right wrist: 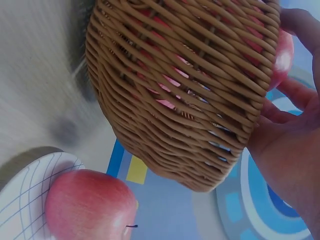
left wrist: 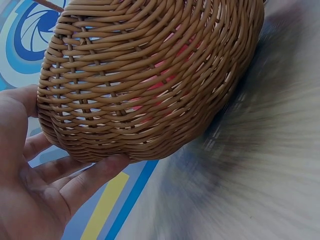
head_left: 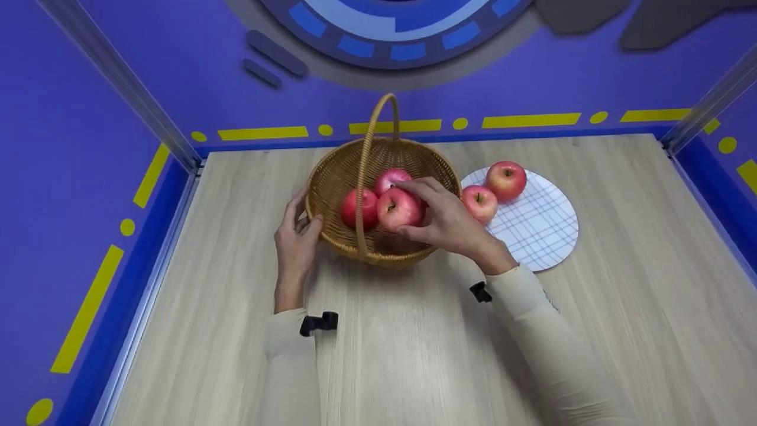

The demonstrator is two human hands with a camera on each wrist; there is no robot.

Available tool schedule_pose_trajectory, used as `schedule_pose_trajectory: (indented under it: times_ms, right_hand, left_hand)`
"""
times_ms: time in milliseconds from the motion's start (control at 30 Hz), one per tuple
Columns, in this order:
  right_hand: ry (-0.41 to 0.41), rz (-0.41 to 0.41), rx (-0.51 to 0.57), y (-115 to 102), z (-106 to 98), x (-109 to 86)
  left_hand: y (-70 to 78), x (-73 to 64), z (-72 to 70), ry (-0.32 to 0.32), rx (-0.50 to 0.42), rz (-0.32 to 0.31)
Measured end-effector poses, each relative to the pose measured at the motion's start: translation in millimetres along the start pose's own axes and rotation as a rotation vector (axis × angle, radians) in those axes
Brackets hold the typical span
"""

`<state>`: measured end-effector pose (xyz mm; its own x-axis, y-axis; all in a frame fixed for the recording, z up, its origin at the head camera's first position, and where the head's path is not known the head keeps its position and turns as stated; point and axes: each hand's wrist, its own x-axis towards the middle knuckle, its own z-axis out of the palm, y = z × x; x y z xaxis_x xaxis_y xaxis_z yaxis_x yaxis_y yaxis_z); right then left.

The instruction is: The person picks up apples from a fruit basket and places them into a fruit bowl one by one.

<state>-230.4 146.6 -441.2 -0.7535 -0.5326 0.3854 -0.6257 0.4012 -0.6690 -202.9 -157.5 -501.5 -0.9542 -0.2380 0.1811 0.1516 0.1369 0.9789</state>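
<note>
A brown wicker basket [head_left: 331, 177] with a tall arched handle stands on the table. My left hand [head_left: 297, 239] grips its left rim; in the left wrist view the thumb [left wrist: 22, 100] is at the rim and the fingers spread under the woven side. Inside the basket, my right hand [head_left: 443, 216] holds a red apple [head_left: 397, 210] between thumb and fingers. Two other apples, a darker red one [head_left: 361, 208] and a pinkish one [head_left: 391, 178], lie beside it in the basket. Through the weave, the right wrist view shows red patches of fruit.
Right of the basket lies a round white plate [head_left: 541, 231] with a blue grid pattern. On it rest two apples, one at the back [head_left: 506, 180] and one near the basket [head_left: 480, 203]. Blue printed panels [head_left: 177, 77] wall the wooden table [head_left: 384, 343] at the back and sides.
</note>
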Motion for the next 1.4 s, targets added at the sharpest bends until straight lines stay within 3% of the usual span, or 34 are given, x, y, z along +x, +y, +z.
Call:
schedule_pose_trajectory:
  times_ms: [467,833,1100,1400]
  right_hand:
    - [0.176,0.051,0.069,4.2,-9.5,-20.9]
    - [0.276,0.108,0.242,8.1,-12.1,-34.1]
    - [0.378,0.138,0.267,11.7,-22.9,-44.0]
    - [0.446,0.216,0.383,21.0,-36.8,-57.9]
  left_hand:
    - [-1.7,0.6,-1.6,0.006,0.017,0.001]
    - [-2.2,0.1,-2.1,0.004,0.012,0.003]
    - [-4.2,0.3,-1.2,0.008,0.013,0.016]
    - [-1.7,-1.7,-0.2,0.008,0.027,0.012]
